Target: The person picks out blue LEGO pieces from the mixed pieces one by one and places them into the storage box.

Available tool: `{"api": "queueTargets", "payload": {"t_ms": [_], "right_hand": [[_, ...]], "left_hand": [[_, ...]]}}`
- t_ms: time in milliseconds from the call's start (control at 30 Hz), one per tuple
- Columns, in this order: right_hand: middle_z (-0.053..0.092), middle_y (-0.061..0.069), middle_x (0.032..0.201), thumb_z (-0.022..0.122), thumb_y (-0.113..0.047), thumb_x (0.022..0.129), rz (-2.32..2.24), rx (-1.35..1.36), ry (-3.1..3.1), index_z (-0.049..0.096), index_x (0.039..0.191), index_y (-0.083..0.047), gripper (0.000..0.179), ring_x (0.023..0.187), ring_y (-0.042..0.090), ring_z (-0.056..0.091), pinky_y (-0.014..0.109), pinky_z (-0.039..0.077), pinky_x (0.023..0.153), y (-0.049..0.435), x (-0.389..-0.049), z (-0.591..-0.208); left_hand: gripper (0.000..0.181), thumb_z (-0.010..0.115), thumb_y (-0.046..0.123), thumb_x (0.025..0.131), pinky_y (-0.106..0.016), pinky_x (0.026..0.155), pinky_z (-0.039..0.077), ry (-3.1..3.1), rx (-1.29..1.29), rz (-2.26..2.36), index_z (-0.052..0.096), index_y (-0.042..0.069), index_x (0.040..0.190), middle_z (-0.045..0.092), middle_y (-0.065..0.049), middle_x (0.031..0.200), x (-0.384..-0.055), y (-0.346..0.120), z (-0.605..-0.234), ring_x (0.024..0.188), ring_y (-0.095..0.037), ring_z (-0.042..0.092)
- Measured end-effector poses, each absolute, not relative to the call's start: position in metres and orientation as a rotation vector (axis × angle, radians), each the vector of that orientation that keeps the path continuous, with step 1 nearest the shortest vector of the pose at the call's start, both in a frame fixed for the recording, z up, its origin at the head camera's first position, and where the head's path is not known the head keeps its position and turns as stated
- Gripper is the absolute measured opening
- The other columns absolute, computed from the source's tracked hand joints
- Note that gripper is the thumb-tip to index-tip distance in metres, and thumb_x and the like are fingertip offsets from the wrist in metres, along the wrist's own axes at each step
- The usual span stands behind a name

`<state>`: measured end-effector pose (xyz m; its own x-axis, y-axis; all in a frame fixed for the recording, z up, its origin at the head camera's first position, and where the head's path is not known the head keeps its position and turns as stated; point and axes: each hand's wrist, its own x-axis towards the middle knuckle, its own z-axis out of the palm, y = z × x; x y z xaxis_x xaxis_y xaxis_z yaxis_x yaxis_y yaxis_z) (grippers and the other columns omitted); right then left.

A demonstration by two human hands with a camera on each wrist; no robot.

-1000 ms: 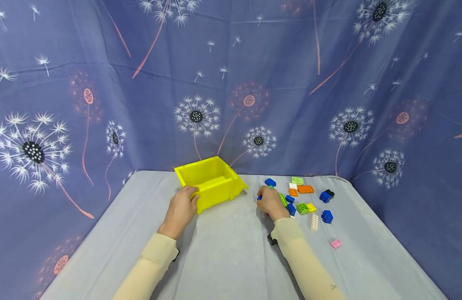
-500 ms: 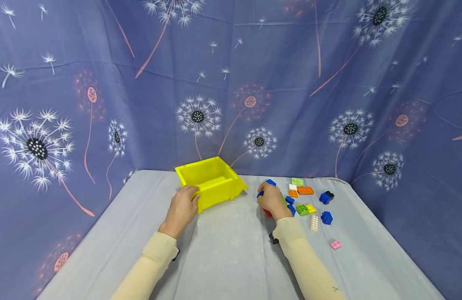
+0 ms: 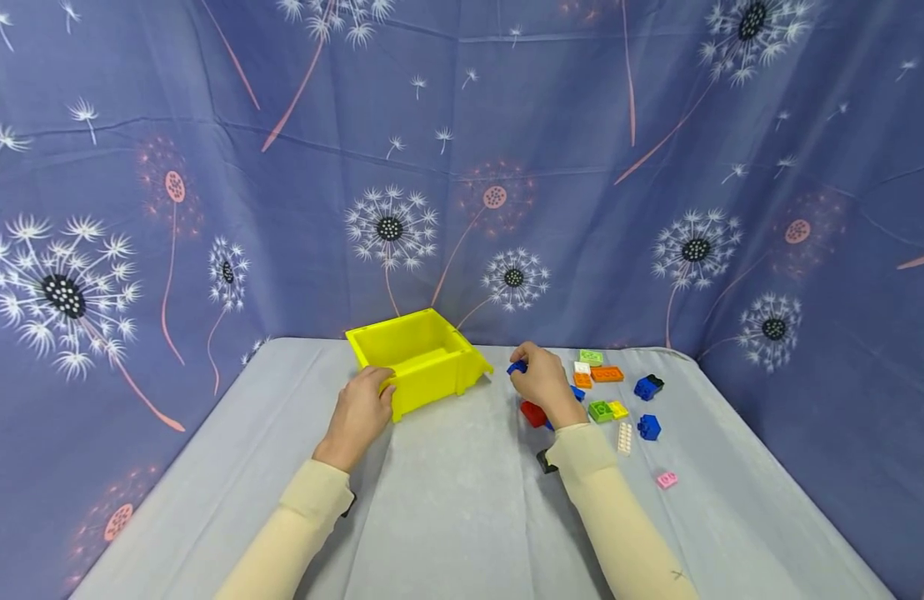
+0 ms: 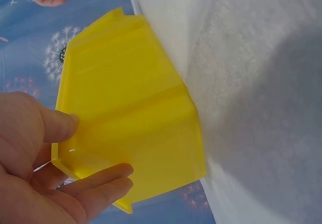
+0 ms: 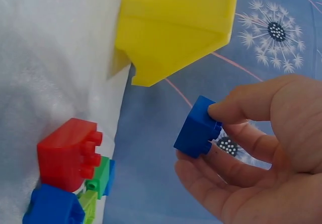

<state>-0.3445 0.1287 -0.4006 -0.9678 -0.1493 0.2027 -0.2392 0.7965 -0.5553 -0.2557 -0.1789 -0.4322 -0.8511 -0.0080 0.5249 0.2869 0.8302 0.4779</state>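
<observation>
A yellow bin [image 3: 430, 385] stands near the back of the table. My left hand [image 3: 360, 415] grips its near left corner, the thumb on the outside wall and some fingers over the rim, as the left wrist view of the bin [image 4: 126, 108] shows. Between thumb and fingers, my right hand [image 3: 542, 382] pinches a blue toy brick [image 5: 195, 127], raised to the right of the bin and apart from it. Below that hand lie a red brick [image 5: 68, 153], another blue brick [image 5: 53, 206] and a green brick [image 5: 99, 176].
Loose bricks spread over the right of the table: an orange one [image 3: 607, 374], a lime one [image 3: 600, 411], a blue one [image 3: 648, 427], a white one [image 3: 624, 437] and a pink one [image 3: 667, 480]. A patterned curtain [image 3: 462, 167] hangs behind the table [image 3: 462, 517].
My right hand has lifted the blue brick up off the pile, uncovering more of the red brick. The left hand keeps its grip on the bin, which stays in place.
</observation>
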Motion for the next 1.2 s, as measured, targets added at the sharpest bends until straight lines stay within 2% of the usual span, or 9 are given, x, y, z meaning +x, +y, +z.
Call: {"api": "queueTargets", "payload": {"t_ms": [233,467,700,867,1100,1200], "right_hand": [[0.068,0.017,0.125,0.063,-0.012,0.093,0.962,0.323,-2.808,0.066,0.127,-0.011,0.034,0.099,0.034,0.065,0.048,0.058,0.087,0.125,-0.341,-0.393],[0.065,0.018,0.130,0.061,-0.015,0.096,0.985,0.355,-2.761,0.065,0.136,-0.010,0.041,0.107,0.034,0.062,0.049,0.056,0.090,0.119,-0.335,-0.384],[0.064,0.014,0.127,0.061,-0.015,0.096,0.978,0.424,-2.732,0.070,0.131,-0.013,0.037,0.102,0.031,0.058,0.045,0.054,0.085,0.111,-0.330,-0.374],[0.067,0.013,0.121,0.062,-0.015,0.096,0.964,0.485,-2.689,0.071,0.129,-0.011,0.035,0.105,0.031,0.060,0.045,0.054,0.088,0.098,-0.335,-0.361],[0.071,0.009,0.120,0.061,-0.011,0.094,1.015,0.563,-2.663,0.071,0.129,-0.012,0.036,0.089,0.026,0.060,0.040,0.048,0.073,0.074,-0.346,-0.348],[0.070,0.010,0.123,0.060,-0.012,0.096,1.025,0.588,-2.672,0.071,0.130,-0.011,0.036,0.090,0.025,0.060,0.039,0.049,0.075,0.064,-0.350,-0.347]], "left_hand": [[0.026,0.070,0.007,0.098,-0.050,0.094,0.057,-2.485,-0.208,-0.757,0.072,0.000,0.123,0.071,-0.015,0.120,-0.256,-0.181,-0.430,0.111,-0.035,0.070],[0.026,0.069,0.007,0.098,-0.050,0.094,0.057,-2.496,-0.198,-0.770,0.073,0.001,0.123,0.071,-0.015,0.120,-0.258,-0.180,-0.428,0.111,-0.035,0.070],[0.026,0.070,0.006,0.097,-0.049,0.092,0.058,-2.519,-0.195,-0.764,0.073,0.001,0.122,0.071,-0.014,0.117,-0.260,-0.175,-0.431,0.107,-0.035,0.071],[0.025,0.069,0.006,0.098,-0.047,0.091,0.059,-2.514,-0.198,-0.759,0.073,0.002,0.122,0.071,-0.013,0.116,-0.259,-0.176,-0.431,0.106,-0.034,0.071],[0.024,0.070,0.006,0.098,-0.047,0.090,0.059,-2.508,-0.198,-0.737,0.073,0.002,0.121,0.071,-0.013,0.115,-0.260,-0.179,-0.429,0.105,-0.033,0.071],[0.024,0.070,0.006,0.097,-0.047,0.090,0.059,-2.520,-0.192,-0.738,0.073,0.002,0.121,0.071,-0.012,0.114,-0.259,-0.179,-0.430,0.104,-0.033,0.071]]}}
